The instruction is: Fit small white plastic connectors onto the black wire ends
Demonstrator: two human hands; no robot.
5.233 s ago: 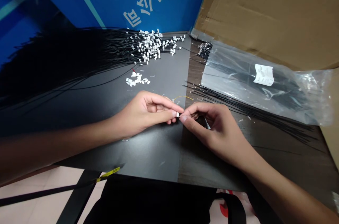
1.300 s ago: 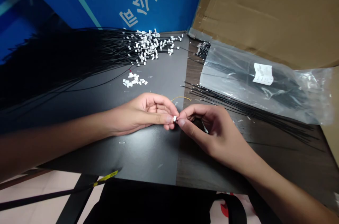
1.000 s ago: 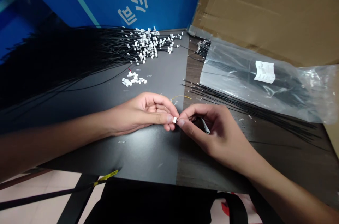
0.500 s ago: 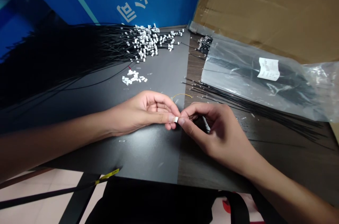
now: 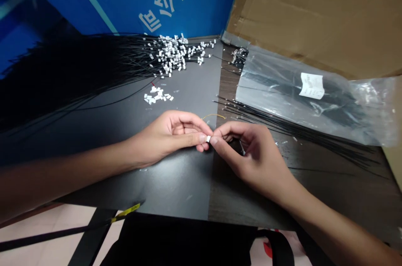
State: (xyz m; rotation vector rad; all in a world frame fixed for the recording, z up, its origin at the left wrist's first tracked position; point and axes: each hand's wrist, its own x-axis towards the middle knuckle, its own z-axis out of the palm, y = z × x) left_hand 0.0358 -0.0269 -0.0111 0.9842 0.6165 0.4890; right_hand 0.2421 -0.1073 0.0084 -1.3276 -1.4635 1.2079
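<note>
A small white plastic connector (image 5: 208,138) sits pinched between the fingertips of my left hand (image 5: 171,137) and my right hand (image 5: 254,157). Its wire is too thin to follow, though a small pale piece (image 5: 242,148) shows inside my right hand. Just above my hands lies a thin yellow wire (image 5: 214,115). A heap of black cables ending in white connectors (image 5: 169,55) spreads across the dark mat (image 5: 177,186), well beyond my fingers. Nearer lies a small pile of loose white connectors (image 5: 157,96).
Loose black cables (image 5: 282,125) lie on the wooden table (image 5: 251,203) to the right, below a clear plastic bag of black cables (image 5: 295,98). Cardboard (image 5: 314,14) and a blue printed board (image 5: 125,2) stand behind. A black bag (image 5: 188,241) sits below the table edge.
The whole view has shifted slightly as my head moves. My hands stay together at the white connector, which is still pinched between them.
</note>
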